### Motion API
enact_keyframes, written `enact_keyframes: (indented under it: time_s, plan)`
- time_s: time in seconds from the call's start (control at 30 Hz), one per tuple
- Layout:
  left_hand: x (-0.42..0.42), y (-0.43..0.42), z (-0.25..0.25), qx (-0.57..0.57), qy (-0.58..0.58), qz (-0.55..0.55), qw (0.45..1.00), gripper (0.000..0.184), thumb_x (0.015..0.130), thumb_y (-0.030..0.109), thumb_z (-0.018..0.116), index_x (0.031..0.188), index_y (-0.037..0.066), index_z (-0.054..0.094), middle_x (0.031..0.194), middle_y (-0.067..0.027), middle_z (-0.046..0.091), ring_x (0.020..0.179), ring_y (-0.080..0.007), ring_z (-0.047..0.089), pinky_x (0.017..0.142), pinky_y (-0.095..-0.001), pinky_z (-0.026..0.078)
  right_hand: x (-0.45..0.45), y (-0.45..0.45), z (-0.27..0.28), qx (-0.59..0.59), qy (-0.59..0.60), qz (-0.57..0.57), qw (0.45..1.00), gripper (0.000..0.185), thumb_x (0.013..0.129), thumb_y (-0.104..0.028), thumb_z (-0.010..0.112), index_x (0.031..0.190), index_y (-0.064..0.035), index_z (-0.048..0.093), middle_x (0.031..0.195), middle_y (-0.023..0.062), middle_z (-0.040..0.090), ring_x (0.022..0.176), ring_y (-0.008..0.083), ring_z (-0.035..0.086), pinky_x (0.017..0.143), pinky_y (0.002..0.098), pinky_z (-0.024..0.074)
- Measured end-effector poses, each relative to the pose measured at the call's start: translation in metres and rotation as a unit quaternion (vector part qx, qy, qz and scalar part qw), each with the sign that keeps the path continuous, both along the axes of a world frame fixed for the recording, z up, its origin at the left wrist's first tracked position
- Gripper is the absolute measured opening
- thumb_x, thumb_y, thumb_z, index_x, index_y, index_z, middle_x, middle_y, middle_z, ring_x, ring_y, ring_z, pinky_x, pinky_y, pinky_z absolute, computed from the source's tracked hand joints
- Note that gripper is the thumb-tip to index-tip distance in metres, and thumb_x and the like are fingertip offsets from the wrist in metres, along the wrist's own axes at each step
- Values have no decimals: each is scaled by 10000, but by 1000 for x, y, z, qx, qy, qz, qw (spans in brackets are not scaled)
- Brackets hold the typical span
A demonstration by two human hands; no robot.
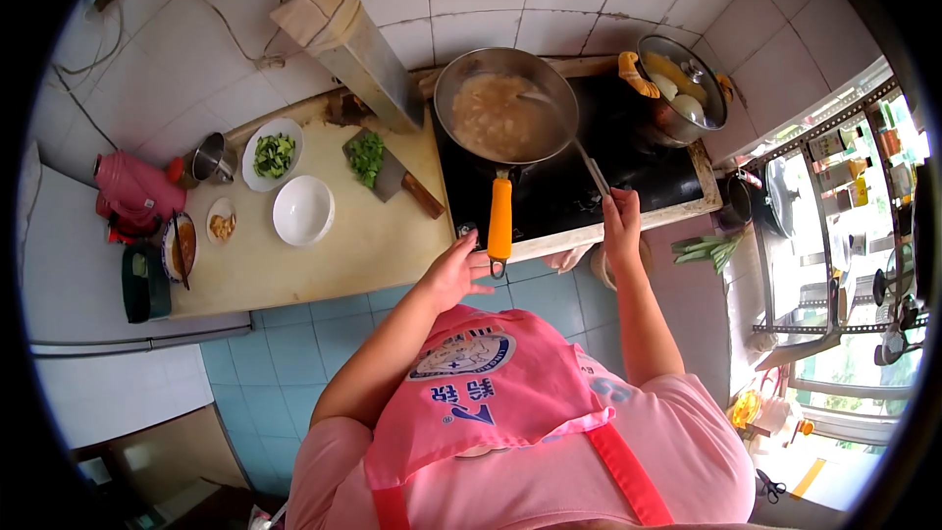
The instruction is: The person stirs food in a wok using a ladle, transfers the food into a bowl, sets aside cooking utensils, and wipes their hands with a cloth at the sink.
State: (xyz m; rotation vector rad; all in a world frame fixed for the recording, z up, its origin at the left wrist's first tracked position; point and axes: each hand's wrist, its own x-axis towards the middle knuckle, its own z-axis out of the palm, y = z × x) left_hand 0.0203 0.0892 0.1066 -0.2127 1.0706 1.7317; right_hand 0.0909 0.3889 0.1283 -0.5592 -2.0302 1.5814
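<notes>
A pan (443, 103) with an orange handle (500, 213) sits on the black stove (628, 177). Inside it is a pale brown liquid with lumps of food (496, 118). My right hand (621, 223) is closed around the handle end of a long metal cooking utensil (592, 169). Its head rests in the pan, partly under the liquid, so I cannot tell whether it is a ladle or a spatula. My left hand (457, 271) holds nothing. Its fingers are apart, close to a knob (465, 230) at the stove's front left corner and left of the pan handle.
Left on the counter (392, 265) are a cleaver (392, 177) with chopped greens (368, 157), a plate of cut green vegetables (274, 155), a white bowl (303, 210), and a small dish (222, 222). A glass-lidded pot (682, 88) stands at the stove's back right.
</notes>
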Motion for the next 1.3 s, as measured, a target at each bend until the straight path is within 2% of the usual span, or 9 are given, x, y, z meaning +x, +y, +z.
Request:
enact_keyframes:
  time_s: [0.03,0.13,0.27,0.3,0.4,0.43,0.7,0.9,1.3]
  plan:
    - [2,7,5,71,-26,-14,997,536,940,459,482,1389,225,306,1278,-158,534,1166,-314,532,839,-509,486,-1,5,-2,0,-1,4,1000,171,945,-111,536,1058,4,478,825,17,525,744,62,444,662,202,383]
    - [3,24,16,83,-8,-26,996,434,940,443,491,1290,212,377,1221,-148,577,1121,-304,565,806,-474,508,-12,18,-6,13,10,11,1000,176,937,-115,549,1052,4,487,795,8,520,724,60,441,642,206,381]
    - [12,34,17,44,16,18,999,261,966,290,498,1184,167,423,1146,-147,599,867,-182,620,740,-354,525,-23,37,-12,74,14,16,997,161,939,-118,547,1052,-17,495,777,-29,484,670,35,386,575,183,326]
    - [15,38,22,37,10,45,998,218,972,241,491,1164,146,445,1046,-106,601,718,-118,555,666,-294,495,-29,43,-14,78,23,26,996,165,937,-124,552,1050,-17,497,782,-26,491,668,35,395,569,183,332]
    - [19,44,18,30,18,78,996,198,967,232,504,1135,133,467,942,-69,570,664,-94,490,620,-259,452,-52,57,-12,90,12,48,995,165,934,-132,555,1042,-19,502,770,-24,501,652,35,407,551,185,341]
    - [21,47,18,35,1,99,994,187,964,218,511,1125,130,473,904,-54,536,649,-84,456,595,-236,416,-59,59,-7,124,-1,42,991,197,922,-152,571,1043,-11,505,745,37,554,660,83,480,596,230,410]
    - [17,53,5,34,-19,132,990,148,970,206,500,1098,138,471,883,-37,512,628,-72,407,571,-209,371,-102,68,3,165,-15,60,984,210,917,-172,572,1050,-28,499,661,51,548,582,130,513,558,272,427]
    - [14,44,6,109,-77,113,985,107,983,207,464,1071,146,460,857,-30,507,602,-69,386,549,-201,343,-101,58,7,166,-47,22,985,221,915,-174,568,1072,-34,498,669,62,574,600,144,557,580,280,454]
    - [3,24,24,163,-112,50,979,95,985,206,463,1046,140,433,854,-51,519,616,-91,427,562,-239,374,-81,9,31,181,-68,-47,980,228,918,-182,560,1086,-39,500,693,82,588,621,173,584,590,298,462]
